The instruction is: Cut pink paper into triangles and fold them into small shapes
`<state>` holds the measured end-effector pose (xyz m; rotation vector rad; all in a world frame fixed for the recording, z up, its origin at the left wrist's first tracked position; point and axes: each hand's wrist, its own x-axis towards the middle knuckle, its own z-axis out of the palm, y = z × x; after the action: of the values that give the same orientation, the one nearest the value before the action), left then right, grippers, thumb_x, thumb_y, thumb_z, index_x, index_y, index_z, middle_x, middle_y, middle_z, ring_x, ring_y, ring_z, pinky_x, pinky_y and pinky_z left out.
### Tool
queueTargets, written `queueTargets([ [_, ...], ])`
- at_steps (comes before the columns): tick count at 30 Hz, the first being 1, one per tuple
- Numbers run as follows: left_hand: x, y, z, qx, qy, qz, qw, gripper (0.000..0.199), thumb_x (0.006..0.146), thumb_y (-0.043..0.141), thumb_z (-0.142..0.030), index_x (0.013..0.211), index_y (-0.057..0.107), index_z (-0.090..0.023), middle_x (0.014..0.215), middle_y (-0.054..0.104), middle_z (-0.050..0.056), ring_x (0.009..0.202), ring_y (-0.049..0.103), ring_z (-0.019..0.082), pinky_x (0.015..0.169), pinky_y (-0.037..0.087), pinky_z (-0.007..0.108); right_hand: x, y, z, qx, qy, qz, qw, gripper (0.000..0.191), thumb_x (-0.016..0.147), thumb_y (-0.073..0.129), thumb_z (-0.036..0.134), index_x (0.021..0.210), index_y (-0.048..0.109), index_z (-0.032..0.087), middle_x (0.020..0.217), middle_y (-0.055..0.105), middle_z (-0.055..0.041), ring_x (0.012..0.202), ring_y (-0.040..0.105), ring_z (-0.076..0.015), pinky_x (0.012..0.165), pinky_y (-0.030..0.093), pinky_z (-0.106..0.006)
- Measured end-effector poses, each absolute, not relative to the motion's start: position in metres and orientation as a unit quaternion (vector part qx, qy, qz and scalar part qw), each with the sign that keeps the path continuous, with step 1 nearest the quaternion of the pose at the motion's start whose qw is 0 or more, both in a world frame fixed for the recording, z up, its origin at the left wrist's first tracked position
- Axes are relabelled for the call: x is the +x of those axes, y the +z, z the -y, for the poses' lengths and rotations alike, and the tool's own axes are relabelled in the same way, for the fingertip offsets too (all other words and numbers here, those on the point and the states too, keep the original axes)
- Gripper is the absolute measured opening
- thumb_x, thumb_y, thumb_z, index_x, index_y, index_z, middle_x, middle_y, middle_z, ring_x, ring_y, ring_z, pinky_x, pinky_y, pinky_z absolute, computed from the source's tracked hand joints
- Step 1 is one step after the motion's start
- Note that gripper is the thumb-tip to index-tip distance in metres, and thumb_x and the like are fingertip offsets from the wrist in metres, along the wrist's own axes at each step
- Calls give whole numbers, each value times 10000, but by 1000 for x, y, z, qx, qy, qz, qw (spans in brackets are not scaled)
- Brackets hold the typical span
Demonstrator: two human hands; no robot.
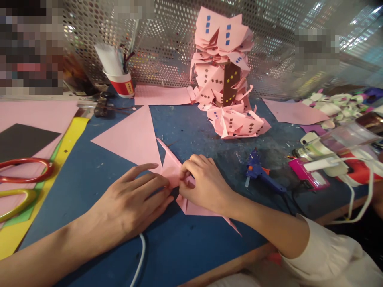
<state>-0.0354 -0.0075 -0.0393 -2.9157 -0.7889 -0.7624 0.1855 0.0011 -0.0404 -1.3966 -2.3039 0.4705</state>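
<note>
A folded piece of pink paper [170, 169] lies on the blue table in front of me, with narrow pointed ends and one flap [191, 208] showing below my right wrist. My left hand [128, 203] rests flat over its left side, fingers stretched out and slightly apart. Thumb and forefinger of my right hand [206, 183] pinch the paper's middle; the exact fold between them is hidden. Just beyond my left fingers lies a flat pink paper sheet [131, 135], its near corner touching the folded piece.
Many folded pink paper pieces form a stack [221, 75] at the back. A blue glue gun [259, 171] lies right, near a magenta device [311, 173] with white cables. Left are scissors [24, 169] on coloured sheets and a red-white cup [121, 83]. A white cable [142, 255] runs below my left hand.
</note>
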Motion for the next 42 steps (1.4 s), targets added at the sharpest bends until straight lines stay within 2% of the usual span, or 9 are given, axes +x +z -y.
queueTargets([
  [6,-38,-42,7,-933,-261,248,12,94,939,638,-146,1005,690,-189,1010,745,9,948,700,156,1111,460,441,187,-39,-3,-496,186,824,201,165,764,580,96,875,619,211,964,624,-11,955,546,-189,855,362,-336],
  [17,-41,-44,9,-937,-250,246,15,110,923,665,-162,1029,686,-179,1040,744,14,987,695,161,1123,445,422,189,-40,-4,-491,182,828,201,161,769,580,95,873,621,211,963,621,-8,949,544,-185,850,359,-333],
  [21,-41,-45,6,-932,-254,257,-3,89,931,649,-149,1010,679,-179,1044,741,18,965,686,149,1120,444,412,191,-39,-5,-478,189,833,206,149,816,573,96,890,629,213,981,629,-11,960,556,-184,858,365,-333],
  [26,-41,-42,5,-937,-235,259,-12,180,949,616,-148,1109,677,-203,1060,728,22,969,673,155,1096,459,407,195,-36,-6,-468,210,833,208,172,864,566,78,922,654,213,992,640,-13,978,575,-181,879,380,-332],
  [33,-39,-43,6,-940,-224,256,-24,142,953,603,-153,1055,689,-202,1032,710,26,963,656,170,1088,463,436,203,-33,-10,-450,250,820,252,186,931,534,55,973,629,210,975,649,-2,929,610,-144,863,407,-301],
  [37,-37,-43,6,-938,-223,265,-31,157,979,565,-179,1069,689,-213,1022,704,21,946,642,173,1079,456,432,209,-35,-10,-458,212,825,254,166,965,535,100,1029,631,219,1021,636,-17,953,606,-156,888,421,-311],
  [42,-34,-45,7,-935,-210,285,-31,248,1009,520,-237,1212,661,-239,1054,691,35,992,622,209,1038,469,446,210,-38,-10,-456,165,846,220,124,981,563,149,1036,643,227,1046,644,-30,1030,586,-187,919,417,-336],
])
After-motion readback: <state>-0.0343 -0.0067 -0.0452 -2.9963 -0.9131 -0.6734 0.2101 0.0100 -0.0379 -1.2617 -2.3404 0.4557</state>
